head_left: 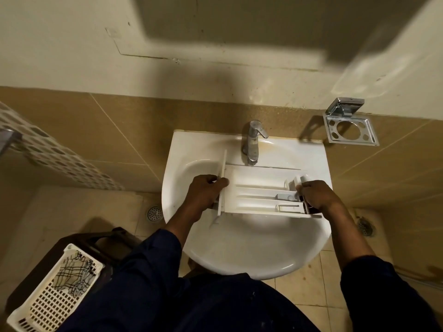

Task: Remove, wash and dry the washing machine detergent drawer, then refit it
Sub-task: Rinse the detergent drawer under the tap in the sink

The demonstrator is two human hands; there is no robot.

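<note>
From the head camera, the white sink point(239, 257) fixed to the tan tiled wall serves as the landmark. The detergent drawer point(259, 190) is held lengthwise across the basin of the sink, just in front of the chrome tap point(251, 142), whose spout ends right above the drawer's far edge. The drawer lies open side up, its compartments and a small grey insert showing toward the right end, and its flat front panel stands on edge at the left end.

The left hand point(203, 195) has its grip closed around the front panel end, thumb on the inner side and fingers wrapped behind the panel. The right hand point(316, 196) has its grip closed on the opposite, back end of the drawer, fingers curled over the top of it. Both forearms come from dark blue sleeves.

To the right of the sink, on the wall, hangs a chrome holder point(351, 129). To the left of the sink and lower, a white perforated basket point(48, 300) rests on a dark stool, with a checked cloth point(72, 269) inside. A round floor drain point(154, 213) sits on the floor just left of the sink.
</note>
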